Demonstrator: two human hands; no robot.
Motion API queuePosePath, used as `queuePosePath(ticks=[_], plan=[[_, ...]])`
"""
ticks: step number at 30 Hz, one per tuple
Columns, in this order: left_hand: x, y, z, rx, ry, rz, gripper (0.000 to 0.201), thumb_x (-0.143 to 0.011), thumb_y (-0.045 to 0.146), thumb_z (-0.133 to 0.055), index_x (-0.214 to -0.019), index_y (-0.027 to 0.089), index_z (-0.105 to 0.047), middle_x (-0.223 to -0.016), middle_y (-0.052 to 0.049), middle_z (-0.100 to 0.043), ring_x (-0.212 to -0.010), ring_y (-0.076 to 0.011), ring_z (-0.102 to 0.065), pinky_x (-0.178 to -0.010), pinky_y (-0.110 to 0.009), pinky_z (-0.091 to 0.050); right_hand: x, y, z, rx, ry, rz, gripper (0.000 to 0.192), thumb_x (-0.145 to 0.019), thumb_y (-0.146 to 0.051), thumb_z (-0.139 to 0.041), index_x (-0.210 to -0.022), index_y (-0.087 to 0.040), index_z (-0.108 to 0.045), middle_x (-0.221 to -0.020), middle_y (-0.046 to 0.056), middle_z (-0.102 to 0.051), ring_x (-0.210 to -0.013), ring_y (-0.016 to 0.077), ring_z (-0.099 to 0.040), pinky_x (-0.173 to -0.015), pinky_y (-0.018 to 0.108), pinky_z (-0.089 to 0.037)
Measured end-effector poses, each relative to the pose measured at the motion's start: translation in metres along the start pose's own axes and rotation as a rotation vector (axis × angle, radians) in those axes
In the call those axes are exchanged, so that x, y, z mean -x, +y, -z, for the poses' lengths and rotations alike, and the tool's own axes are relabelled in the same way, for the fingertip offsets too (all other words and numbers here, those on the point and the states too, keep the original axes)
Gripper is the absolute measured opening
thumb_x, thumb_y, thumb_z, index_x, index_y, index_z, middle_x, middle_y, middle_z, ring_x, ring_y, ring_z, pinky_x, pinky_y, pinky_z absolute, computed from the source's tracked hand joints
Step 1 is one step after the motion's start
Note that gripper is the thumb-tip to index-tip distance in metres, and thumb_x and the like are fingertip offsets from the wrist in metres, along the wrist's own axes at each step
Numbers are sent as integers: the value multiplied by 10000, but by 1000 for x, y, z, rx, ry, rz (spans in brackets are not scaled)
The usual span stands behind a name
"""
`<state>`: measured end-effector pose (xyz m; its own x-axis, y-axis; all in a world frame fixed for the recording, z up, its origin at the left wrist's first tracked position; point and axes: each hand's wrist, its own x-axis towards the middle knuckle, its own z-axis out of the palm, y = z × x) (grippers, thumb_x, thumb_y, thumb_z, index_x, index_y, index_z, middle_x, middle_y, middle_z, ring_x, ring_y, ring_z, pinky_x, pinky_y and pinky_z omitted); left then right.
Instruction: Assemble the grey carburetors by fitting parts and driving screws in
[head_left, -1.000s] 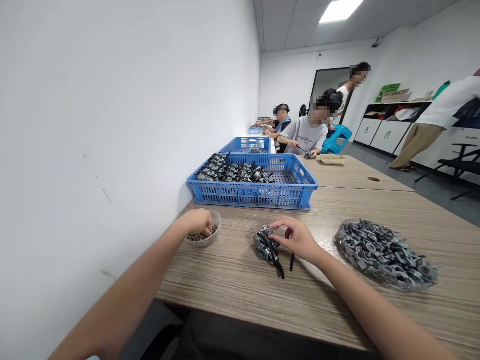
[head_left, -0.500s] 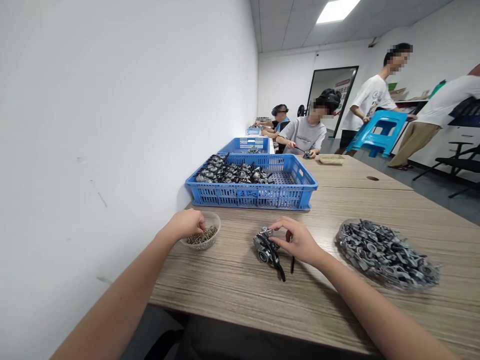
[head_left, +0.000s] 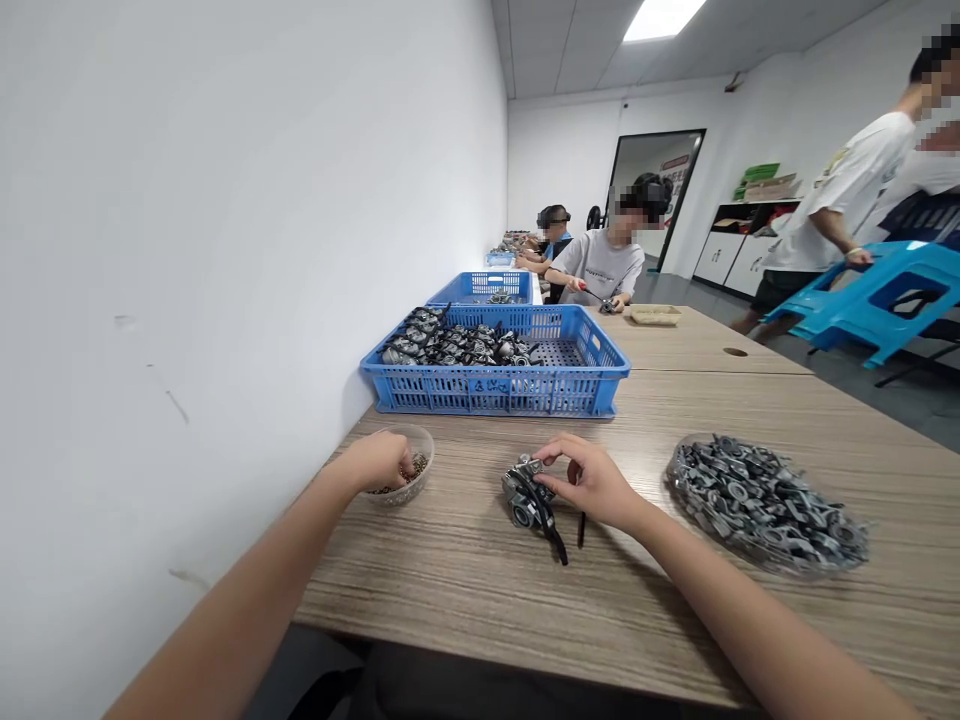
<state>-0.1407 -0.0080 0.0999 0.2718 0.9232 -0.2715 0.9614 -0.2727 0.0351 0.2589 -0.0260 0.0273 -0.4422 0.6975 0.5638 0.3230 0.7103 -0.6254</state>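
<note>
The left hand dips into a clear bowl of small brassy parts – whether its fingers pinch one, I can't tell. The right hand pinches a metal-and-black assembly between thumb and fingers, on the table right of the bowl. Behind, a blue crate holds similar assemblies, heaped highest at left; a clear tray brims with grey parts.
</note>
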Motion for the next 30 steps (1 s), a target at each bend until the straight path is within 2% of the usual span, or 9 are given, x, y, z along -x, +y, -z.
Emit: queuePosePath(ticks=[4,9,13,17,21,23,26,30], plan=[[-7,2,-2,-56,-40,-8,124,-700,167,-733,-654,250,-814,-714,-57,-796,-751,-290,-749,-718,-347,-519,-1,-1,0,-6,-11,-1,208,-1034,-391,-803,-1197,-261,-800,-1062,68,-763,-913,201,-727,-586,245,-542],[-12,1,6,-75,-10,37,85,-693,166,-805,-712,244,-834,-832,-77,-846,-836,-310,-789,-731,-343,-535,-1,-1,-1,8,-15,-14,192,-1032,-373,-805,-1185,-257,-794,-1054,65,-761,-906,199,-722,-595,246,-527],[-4,3,16,-79,47,30,93,-717,153,-844,-704,243,-826,-796,-65,-839,-796,-297,-794,-718,-328,-537,-2,0,-1,-4,-12,-16,187,-1021,-350,-811,-1183,-259,-789,-1051,62,-757,-911,202,-724,-593,246,-529],[10,18,28,-106,215,-73,188,-882,179,-769,-707,233,-811,-790,-84,-818,-781,-300,-783,-698,-343,-529,-2,1,-2,0,-11,-14,168,-1026,-350,-805,-1166,-262,-777,-1052,59,-752,-919,202,-722,-603,250,-528],[7,52,32,-80,428,-281,223,-1068,280,-664,-978,277,-869,-1063,-49,-854,-991,-260,-805,-782,-319,-560,-1,0,-2,16,-24,-3,170,-1033,-347,-796,-1176,-267,-755,-1077,62,-735,-967,213,-709,-616,258,-527],[-5,72,28,-57,519,-387,216,-1117,311,-647,-1103,293,-862,-1144,-20,-853,-1046,-224,-807,-826,-292,-566,-1,0,-2,21,-32,-16,201,-1026,-344,-803,-1204,-271,-743,-1100,65,-726,-985,216,-701,-616,261,-524],[-29,97,16,-19,657,-511,240,-1159,366,-625,-1165,275,-847,-1163,-17,-852,-1029,-194,-811,-828,-266,-567,0,-1,-2,16,-44,-28,282,-1006,-333,-822,-1260,-276,-713,-1145,67,-719,-1015,218,-694,-616,258,-519],[-52,109,-3,26,819,-616,299,-1189,371,-571,-1144,228,-829,-1074,-40,-838,-892,-177,-797,-738,-263,-556,0,-4,0,31,-59,-25,321,-988,-317,-842,-1268,-276,-690,-1144,54,-708,-1022,210,-685,-646,258,-526]])
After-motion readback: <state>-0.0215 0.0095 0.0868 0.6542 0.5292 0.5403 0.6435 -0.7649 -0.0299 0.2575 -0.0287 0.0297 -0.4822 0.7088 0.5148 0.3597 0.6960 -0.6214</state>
